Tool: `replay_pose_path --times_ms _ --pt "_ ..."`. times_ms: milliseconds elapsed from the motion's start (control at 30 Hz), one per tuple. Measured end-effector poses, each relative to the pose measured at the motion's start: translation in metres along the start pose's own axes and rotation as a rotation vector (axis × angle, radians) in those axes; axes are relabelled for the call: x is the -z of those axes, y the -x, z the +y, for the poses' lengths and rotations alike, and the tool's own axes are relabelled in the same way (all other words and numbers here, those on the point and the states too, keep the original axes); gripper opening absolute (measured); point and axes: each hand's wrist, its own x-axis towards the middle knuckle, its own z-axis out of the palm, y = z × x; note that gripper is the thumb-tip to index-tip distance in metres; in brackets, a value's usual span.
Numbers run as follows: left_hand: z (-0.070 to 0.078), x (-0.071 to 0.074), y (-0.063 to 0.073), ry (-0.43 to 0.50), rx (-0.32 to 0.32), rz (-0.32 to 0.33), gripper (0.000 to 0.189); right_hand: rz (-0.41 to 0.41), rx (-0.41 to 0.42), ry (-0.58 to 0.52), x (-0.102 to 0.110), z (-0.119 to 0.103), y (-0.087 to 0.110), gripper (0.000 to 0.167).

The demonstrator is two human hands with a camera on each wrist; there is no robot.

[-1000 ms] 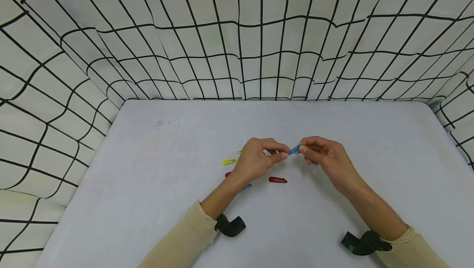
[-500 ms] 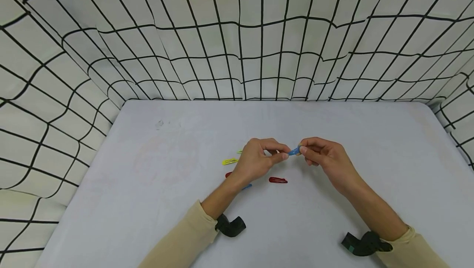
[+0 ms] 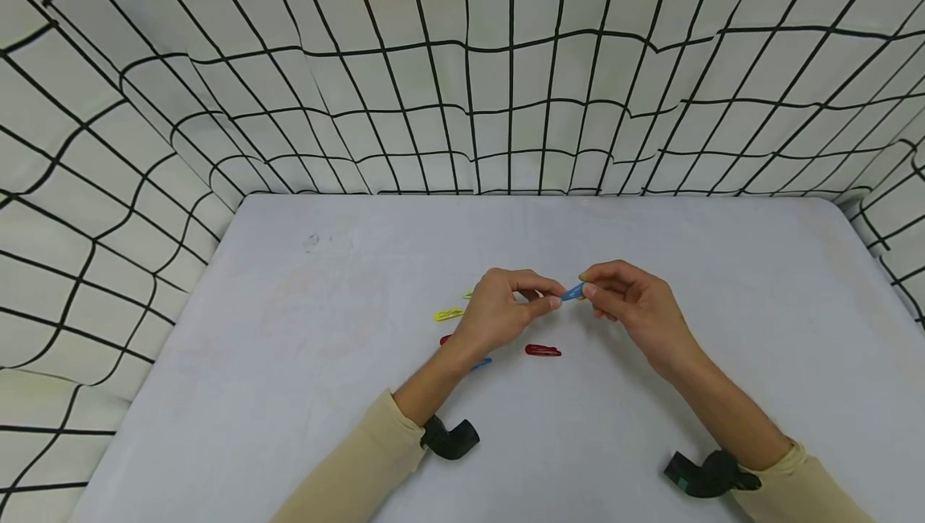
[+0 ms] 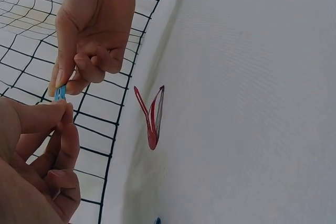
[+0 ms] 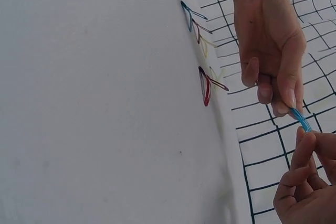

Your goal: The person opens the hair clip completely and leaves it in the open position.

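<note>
Both hands hold a small blue snap hair clip [image 3: 572,292] above the table. My left hand [image 3: 506,308] pinches its left end between thumb and forefinger. At the other end, the thumb and forefinger of my right hand [image 3: 637,308] grip it. Fingertips cover both ends of the clip. Below the hands lies a red hair clip [image 3: 543,350], its parts spread in a V in the left wrist view. A yellow hair clip [image 3: 449,314] sits left of my left hand. That hand and wrist partly hide a second red clip [image 3: 445,340], a blue clip [image 3: 482,363] and a yellow-green clip [image 3: 468,295].
The white table [image 3: 303,362] extends around the hands. White walls with a black grid [image 3: 506,73] stand behind it and at its sides. A black wrist camera mount [image 3: 451,438] is on the left wrist, another black mount [image 3: 711,475] on the right.
My right forefinger has risen slightly and the blue hair clip has tilted a little between the fingers. My left hand and the clips on the table stay where they were.
</note>
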Motion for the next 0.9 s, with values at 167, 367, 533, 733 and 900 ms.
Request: replay_pose_path --times_ms 167,367,533,733,900 --pt "-0.0004 -0.0011 -0.0012 0.002 0.011 -0.010 0.012 0.004 0.047 0.090 0.0015 -0.0004 0.0010 0.028" --pt "0.0011 -0.0009 -0.0018 0.018 0.027 -0.017 0.014 -0.003 0.081 0.151 0.0041 0.0000 0.0008 0.025" --pt "0.0026 -0.0006 -0.0015 0.002 0.027 -0.039 0.015 0.044 0.153 0.312 0.0022 0.0016 0.0016 0.021" --pt "0.0039 -0.0016 -0.0011 -0.038 0.037 -0.055 0.016 0.077 0.285 0.484 -0.0012 0.0021 0.0035 0.023" --pt "0.0038 -0.0023 -0.0008 -0.058 0.030 -0.043 0.017 0.064 0.301 0.506 -0.0023 0.0012 0.0038 0.023"
